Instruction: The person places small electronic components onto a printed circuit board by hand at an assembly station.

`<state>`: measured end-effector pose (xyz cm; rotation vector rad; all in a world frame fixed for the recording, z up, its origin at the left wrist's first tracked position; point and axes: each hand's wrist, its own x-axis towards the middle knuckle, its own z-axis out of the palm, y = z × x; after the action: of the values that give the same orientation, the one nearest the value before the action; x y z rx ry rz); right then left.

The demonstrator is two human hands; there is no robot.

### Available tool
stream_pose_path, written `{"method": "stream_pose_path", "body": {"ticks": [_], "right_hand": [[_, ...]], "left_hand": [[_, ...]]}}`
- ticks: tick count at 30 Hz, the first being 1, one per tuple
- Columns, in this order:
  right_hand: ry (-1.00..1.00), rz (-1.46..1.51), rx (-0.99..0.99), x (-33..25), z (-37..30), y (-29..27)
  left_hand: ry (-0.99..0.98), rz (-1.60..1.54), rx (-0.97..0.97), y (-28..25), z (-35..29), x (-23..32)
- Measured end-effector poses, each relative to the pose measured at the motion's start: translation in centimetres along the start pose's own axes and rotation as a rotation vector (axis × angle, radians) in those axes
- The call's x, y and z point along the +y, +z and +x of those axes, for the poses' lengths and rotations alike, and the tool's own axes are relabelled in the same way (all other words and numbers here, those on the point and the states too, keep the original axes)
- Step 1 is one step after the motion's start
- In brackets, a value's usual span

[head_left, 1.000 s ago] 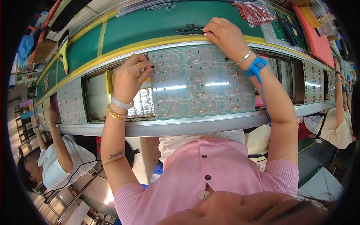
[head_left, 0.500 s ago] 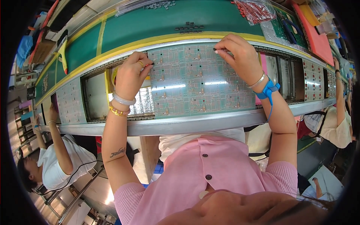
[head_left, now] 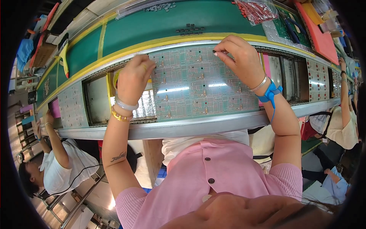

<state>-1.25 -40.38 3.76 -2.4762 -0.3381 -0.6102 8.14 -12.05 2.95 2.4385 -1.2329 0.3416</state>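
1. While the flat green circuit panel (head_left: 202, 82) lies on the metal conveyor rails (head_left: 190, 128) directly in front of you, its surface shows a grid of pale printed outlines and small upright components.
2. Your left hand (head_left: 133, 78) rests curled on the panel's left edge, fingers bent closed against it.
3. Your right hand (head_left: 240, 57) pinches a small dark component (head_left: 214, 51) between thumb and forefinger at the panel's top edge.
4. Compared with one second ago, your right hand has come back from the glossy green belt (head_left: 164, 23) onto the panel.
5. A blue wrist strap (head_left: 270, 93) circles your right wrist.
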Motion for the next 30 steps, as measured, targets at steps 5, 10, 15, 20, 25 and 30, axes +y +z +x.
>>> {"method": "stream_pose_path", "body": {"ticks": [5,10,15,20,25,30], "right_hand": [[-0.010,0.015,-0.023,-0.9,-0.2,0.0],[0.019,0.018,-0.054,-1.6,-1.3,0.5],[-0.040,0.016,-0.072,-2.3,-1.1,1.9],[-0.056,0.013,-0.105,-2.4,0.1,4.0],[-0.056,-0.057,-0.139,-2.2,0.7,4.8],[-0.073,-0.080,-0.151,-2.2,0.8,5.0]], "left_hand": [[-0.025,-0.256,0.145,1.5,5.7,-0.6],[-0.084,-0.210,0.103,4.5,8.2,-1.0],[-0.011,-0.084,0.088,5.4,8.7,-1.4],[-0.004,-0.057,0.101,5.5,8.7,-1.2],[0.003,-0.066,0.111,5.6,8.8,-1.3],[-0.013,-0.078,0.130,5.6,8.7,-1.0]]}}
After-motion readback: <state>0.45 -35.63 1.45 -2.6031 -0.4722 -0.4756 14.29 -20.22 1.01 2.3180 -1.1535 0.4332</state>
